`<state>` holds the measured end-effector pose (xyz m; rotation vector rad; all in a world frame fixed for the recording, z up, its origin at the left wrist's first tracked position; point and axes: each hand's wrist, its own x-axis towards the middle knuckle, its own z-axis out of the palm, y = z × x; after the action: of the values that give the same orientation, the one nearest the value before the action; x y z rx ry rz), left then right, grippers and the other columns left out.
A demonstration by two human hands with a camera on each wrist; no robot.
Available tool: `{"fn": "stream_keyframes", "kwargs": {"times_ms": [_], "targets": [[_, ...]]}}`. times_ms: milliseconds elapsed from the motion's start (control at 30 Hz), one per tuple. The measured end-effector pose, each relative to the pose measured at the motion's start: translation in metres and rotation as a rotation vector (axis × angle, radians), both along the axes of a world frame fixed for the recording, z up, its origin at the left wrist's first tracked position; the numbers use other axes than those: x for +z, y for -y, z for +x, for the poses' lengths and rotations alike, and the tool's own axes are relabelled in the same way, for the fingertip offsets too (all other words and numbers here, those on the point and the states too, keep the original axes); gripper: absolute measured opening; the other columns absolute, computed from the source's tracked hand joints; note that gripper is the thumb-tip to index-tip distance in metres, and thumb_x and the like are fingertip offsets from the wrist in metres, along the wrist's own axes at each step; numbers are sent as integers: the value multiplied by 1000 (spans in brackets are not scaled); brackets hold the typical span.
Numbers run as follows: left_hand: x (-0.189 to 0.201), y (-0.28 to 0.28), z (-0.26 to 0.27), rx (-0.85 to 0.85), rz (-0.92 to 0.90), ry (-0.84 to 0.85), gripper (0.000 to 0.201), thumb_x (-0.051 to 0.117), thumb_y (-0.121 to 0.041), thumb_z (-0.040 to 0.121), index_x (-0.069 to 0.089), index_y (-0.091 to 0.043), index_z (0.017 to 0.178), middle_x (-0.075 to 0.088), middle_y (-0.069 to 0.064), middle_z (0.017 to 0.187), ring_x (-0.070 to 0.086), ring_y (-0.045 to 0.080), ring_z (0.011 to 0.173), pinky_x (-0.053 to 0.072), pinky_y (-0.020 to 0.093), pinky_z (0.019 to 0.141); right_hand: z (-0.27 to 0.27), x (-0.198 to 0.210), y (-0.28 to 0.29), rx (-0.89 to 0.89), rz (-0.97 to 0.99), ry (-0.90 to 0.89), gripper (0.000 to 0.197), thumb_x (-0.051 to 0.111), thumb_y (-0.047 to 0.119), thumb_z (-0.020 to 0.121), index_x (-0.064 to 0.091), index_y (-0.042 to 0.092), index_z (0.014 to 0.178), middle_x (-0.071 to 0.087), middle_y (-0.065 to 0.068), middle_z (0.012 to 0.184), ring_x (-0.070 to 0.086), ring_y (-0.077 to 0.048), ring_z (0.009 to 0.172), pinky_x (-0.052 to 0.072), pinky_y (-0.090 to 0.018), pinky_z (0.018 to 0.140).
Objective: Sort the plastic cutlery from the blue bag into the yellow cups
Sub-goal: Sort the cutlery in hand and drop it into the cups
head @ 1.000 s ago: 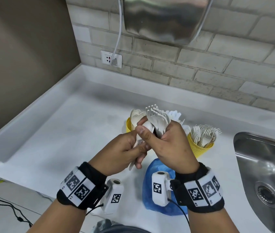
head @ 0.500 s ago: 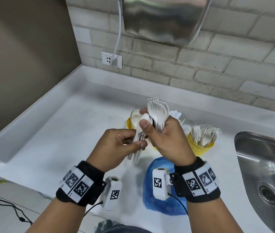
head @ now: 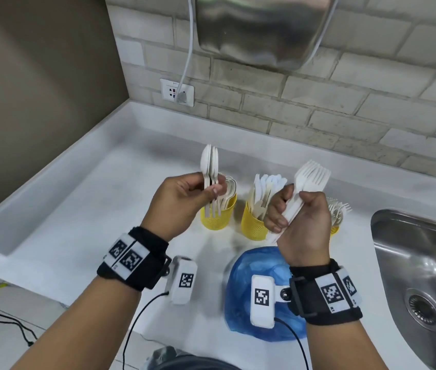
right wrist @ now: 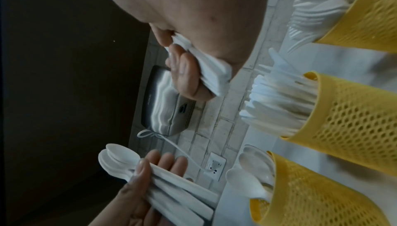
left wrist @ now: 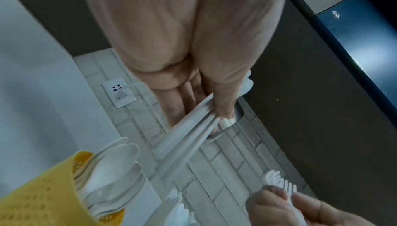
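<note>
While the blue bag (head: 262,295) lies slack at 6 o'clock, three yellow cups (head: 218,214) wait just beyond. Right hand (head: 301,217) clutches forks (head: 311,176), likely bound for the 3 o'clock cup; left hand (head: 176,201) pinches spoons (head: 209,166) above theirs at 12, path open.

Wall: grey brick wall (head: 318,108) is running along the upper right of the frame.
Dryer: steel dryer (head: 259,28) is hanging top centre.
Socket: white socket (head: 176,92) is sitting below it.
Bench: white bench (head: 91,198) is spanning the middle.
Sink: steel sink (head: 419,276) is lying at right.
</note>
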<state>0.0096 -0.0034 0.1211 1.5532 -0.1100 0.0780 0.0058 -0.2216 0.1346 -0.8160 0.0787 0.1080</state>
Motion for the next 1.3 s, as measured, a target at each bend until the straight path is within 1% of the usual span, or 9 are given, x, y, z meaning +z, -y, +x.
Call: {"fn": "stream_keyframes", "kwargs": {"times_ms": [167, 267, 433, 567, 800, 933, 1033, 1133, 1300], "targets": [[-4, 9, 34, 51, 234, 85, 14, 75, -20, 92, 80, -13, 102, 74, 0, 108, 71, 10, 100, 55, 25, 90, -3, -11, 15, -58, -5, -45, 15, 44, 31, 76, 44, 17, 72, 34, -2, 64, 29, -14, 43, 20, -26, 48], [-22, 11, 51, 95, 371, 81, 28, 76, -37, 87, 79, -11, 97, 68, 6, 103, 68, 21, 94, 56, 39, 90, -6, -15, 18, -60, -11, -67, 14, 44, 30, 75, 44, 16, 72, 34, -2, 64, 29, -14, 43, 19, -27, 49], [-41, 17, 61, 148, 497, 75, 13, 80, -25, 86, 78, -13, 83, 65, 4, 88, 63, 15, 78, 46, 19, 70, -10, -21, 28, -88, -21, -71, 14, 44, 29, 75, 43, 16, 71, 32, -3, 64, 28, -14, 43, 16, -28, 51], [-47, 18, 63, 176, 659, 83, 11, 82, -22, 83, 74, -14, 87, 58, -2, 79, 58, 16, 73, 41, 18, 65, -11, -23, 30, -88, -26, -77, 13, 44, 28, 76, 45, 16, 70, 32, -3, 64, 28, -14, 43, 16, -28, 50], [-52, 18, 63, 207, 764, 208, 70, 82, -18, 72, 54, -30, 135, 50, 2, 117, 59, 23, 104, 54, 37, 92, -8, -26, 26, -88, -68, -109, 26, 30, 22, 91, 45, 16, 71, 32, -3, 65, 27, -13, 42, 21, -25, 45], [-52, 20, 61, 183, 1025, 357, 77, 80, -38, 76, 48, -30, 146, 40, 8, 146, 44, 30, 126, 47, 45, 103, -7, -26, 21, -65, -88, -127, 26, 30, 22, 92, 45, 16, 71, 33, -2, 64, 26, -12, 42, 21, -24, 44], [-58, 22, 64, 104, 1197, 404, 79, 66, -49, 89, 33, -24, 156, 23, 6, 166, 27, 28, 150, 29, 46, 118, -7, -26, 18, -52, -103, -132, 27, 30, 21, 92, 46, 16, 71, 34, -2, 64, 26, -13, 42, 22, -24, 44], [-64, 25, 67, 19, 1284, 375, 76, 52, -50, 97, 23, -21, 160, 19, 0, 169, 17, 21, 156, 15, 45, 126, -8, -25, 16, -48, -131, -120, 26, 31, 21, 93, 46, 16, 72, 34, -3, 64, 26, -13, 43, 23, -24, 43], [-69, 24, 70, 31, 1171, 442, 45, 60, -31, 96, 57, -12, 137, 59, 9, 144, 45, 30, 142, 30, 46, 119, -10, -24, 16, -43, -156, -107, 24, 33, 22, 92, 46, 16, 73, 36, -2, 63, 26, -13, 43, 23, -24, 43]]}}
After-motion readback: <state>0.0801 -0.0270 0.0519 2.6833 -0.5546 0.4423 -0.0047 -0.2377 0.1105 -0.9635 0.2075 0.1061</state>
